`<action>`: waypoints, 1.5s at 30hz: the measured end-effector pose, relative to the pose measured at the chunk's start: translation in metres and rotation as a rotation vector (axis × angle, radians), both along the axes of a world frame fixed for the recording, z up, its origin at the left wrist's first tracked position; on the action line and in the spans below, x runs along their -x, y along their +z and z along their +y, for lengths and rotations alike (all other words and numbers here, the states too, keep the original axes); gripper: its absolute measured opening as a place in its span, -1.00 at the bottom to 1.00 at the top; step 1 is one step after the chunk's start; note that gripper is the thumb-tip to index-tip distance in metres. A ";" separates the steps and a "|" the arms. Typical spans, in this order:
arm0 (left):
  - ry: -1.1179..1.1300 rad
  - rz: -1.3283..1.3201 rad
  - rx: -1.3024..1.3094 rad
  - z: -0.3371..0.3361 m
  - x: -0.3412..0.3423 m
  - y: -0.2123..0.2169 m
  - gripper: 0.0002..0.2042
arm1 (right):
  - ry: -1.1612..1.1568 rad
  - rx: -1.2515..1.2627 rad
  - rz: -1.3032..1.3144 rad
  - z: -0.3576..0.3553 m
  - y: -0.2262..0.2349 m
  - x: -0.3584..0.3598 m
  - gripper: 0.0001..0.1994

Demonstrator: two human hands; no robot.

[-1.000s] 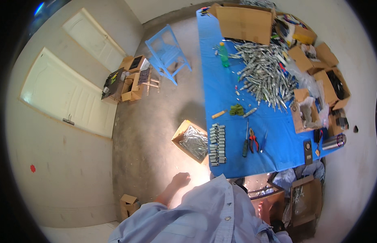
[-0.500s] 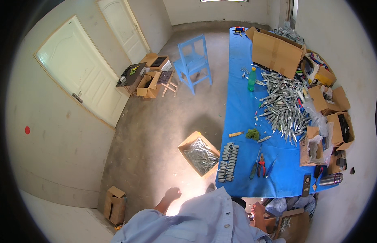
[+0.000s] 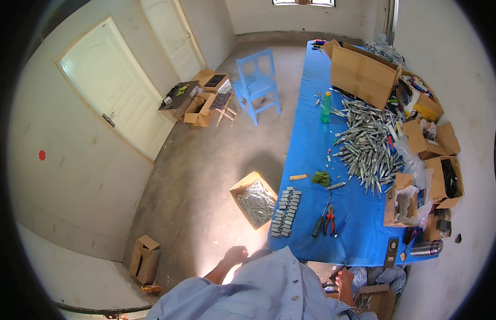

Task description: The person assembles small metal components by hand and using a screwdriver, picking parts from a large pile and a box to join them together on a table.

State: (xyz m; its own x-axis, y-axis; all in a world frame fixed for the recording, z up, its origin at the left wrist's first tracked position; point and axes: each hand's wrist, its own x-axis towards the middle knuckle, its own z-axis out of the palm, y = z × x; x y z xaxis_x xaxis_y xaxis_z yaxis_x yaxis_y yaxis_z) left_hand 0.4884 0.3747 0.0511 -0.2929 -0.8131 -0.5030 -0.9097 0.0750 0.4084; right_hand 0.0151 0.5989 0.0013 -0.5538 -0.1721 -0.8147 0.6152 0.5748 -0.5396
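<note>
The left hand point(image 3: 236, 255) hangs near an open cardboard box point(image 3: 242, 184) of slim metal pieces point(image 3: 257, 202) on the floor point(image 3: 194, 202); the right hand point(image 3: 344, 278) hangs beside the near edge of the blue-covered counter point(image 3: 360, 242). Both hands' fingers look loosely curled; whether they pinch anything, I cannot tell. Red-handled pliers point(image 3: 330, 218) lie right of rowed grey blocks point(image 3: 286, 212)
</note>
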 end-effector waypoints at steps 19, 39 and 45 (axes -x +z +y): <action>-0.180 0.052 0.002 -0.060 -0.020 -0.024 -0.76 | -0.026 -0.052 0.158 0.046 -0.092 -0.055 -0.73; -0.161 0.046 -0.086 -0.080 -0.037 -0.067 -0.81 | 0.224 -0.387 0.371 0.033 -0.047 -0.069 -0.64; -0.211 -0.015 -0.044 -0.051 0.020 -0.052 -0.80 | 0.168 -0.259 0.353 0.028 -0.036 -0.021 -0.64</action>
State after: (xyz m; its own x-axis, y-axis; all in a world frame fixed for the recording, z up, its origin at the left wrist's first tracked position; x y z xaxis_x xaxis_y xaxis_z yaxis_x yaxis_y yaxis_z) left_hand 0.4688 0.3233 -0.0009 -0.4461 -0.7119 -0.5423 -0.8819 0.2465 0.4018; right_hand 0.0363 0.6264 -0.0349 -0.7869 -0.0988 -0.6091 0.3065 0.7941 -0.5248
